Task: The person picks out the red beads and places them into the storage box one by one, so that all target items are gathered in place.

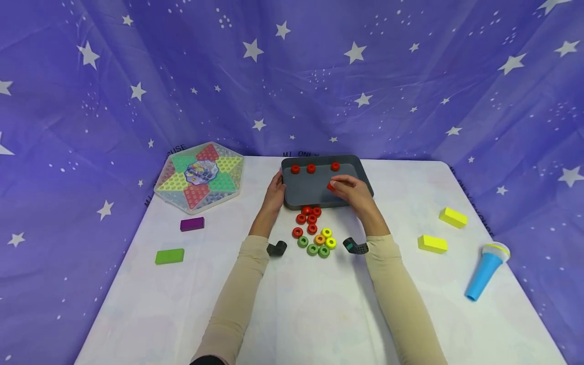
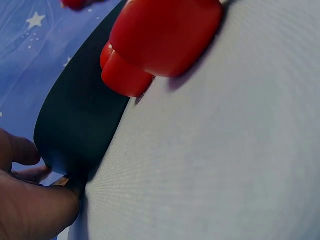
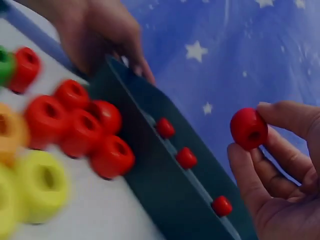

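A dark grey rectangular tray [image 1: 303, 191] lies near the far edge of the table, with three red beads [image 1: 311, 168] spaced along its far side. My left hand [image 1: 274, 193] grips the tray's left side, thumb and fingers around the wall. Over the tray's right part, my right hand [image 1: 358, 195] pinches a red bead [image 3: 247, 129] between thumb and fingertips; its hole shows in the right wrist view. Several red beads [image 1: 312, 219] sit on the table against and in front of the tray's near wall.
Nearer me are green beads [image 1: 313, 249], yellow beads [image 1: 330, 243] and an orange bead [image 1: 320, 239]. A hexagonal game board [image 1: 196, 195], a purple block [image 1: 192, 224] and a green block [image 1: 170, 256] lie left. Two yellow blocks [image 1: 432, 244] and a toy microphone [image 1: 484, 274] lie right.
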Demonstrator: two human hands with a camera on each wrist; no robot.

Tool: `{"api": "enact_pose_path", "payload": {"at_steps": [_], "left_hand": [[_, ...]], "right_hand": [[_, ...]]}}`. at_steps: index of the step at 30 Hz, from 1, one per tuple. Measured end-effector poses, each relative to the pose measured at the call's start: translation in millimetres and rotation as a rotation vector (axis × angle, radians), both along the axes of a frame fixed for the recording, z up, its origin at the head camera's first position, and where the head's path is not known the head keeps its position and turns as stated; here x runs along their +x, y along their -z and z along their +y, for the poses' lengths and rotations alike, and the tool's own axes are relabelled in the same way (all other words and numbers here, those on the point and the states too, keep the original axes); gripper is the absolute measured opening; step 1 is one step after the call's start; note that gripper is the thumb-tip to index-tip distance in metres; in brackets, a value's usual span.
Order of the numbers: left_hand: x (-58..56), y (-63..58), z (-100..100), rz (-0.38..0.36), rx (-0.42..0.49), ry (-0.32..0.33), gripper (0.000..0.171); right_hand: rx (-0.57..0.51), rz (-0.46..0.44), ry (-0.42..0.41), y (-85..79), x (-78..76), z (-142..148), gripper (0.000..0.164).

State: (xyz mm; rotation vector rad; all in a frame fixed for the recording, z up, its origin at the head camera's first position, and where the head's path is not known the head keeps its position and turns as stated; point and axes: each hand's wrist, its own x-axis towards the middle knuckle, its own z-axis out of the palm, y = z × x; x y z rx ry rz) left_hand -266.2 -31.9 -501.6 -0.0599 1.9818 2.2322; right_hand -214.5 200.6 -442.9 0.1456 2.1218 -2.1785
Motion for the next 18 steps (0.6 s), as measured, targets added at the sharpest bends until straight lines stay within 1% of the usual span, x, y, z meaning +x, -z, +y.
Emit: {"api": "enact_pose_path", "payload": {"at_steps": [4, 6, 9, 13, 14, 18], "left_hand": [[0.8, 2.8, 0.6, 0.007, 0.011, -0.006, 0.053], [0.9, 3.3, 0.5, 0.009, 0.018, -0.009, 0.053], [1.8, 4.6, 0.6, 0.007, 0.025, -0.011, 0.053], [5.0, 4.9, 0.2, 0.019, 0.030, -0.017, 0.053], [7.3, 0.7, -0.6, 0.023, 0.031, -0.008, 0.053], [9.0, 0.3, 1.2, 0.041, 0.025, -0.004, 0.053]], "right_hand": [[-0.047, -0.087, 0.043, 1.3, -28.8, 3.7, 0.043], [-0.060, -0.133, 0.076, 4.0, -42.4, 5.0, 0.041], [-0.082, -0.202, 0.129, 9.5, -58.2, 6.8, 0.036], [-0.087, -0.265, 0.183, 16.8, -71.4, 7.8, 0.035], [-0.091, -0.273, 0.196, 18.1, -73.6, 7.6, 0.035], [-0.066, -0.285, 0.252, 22.1, -80.1, 7.5, 0.037]]}}
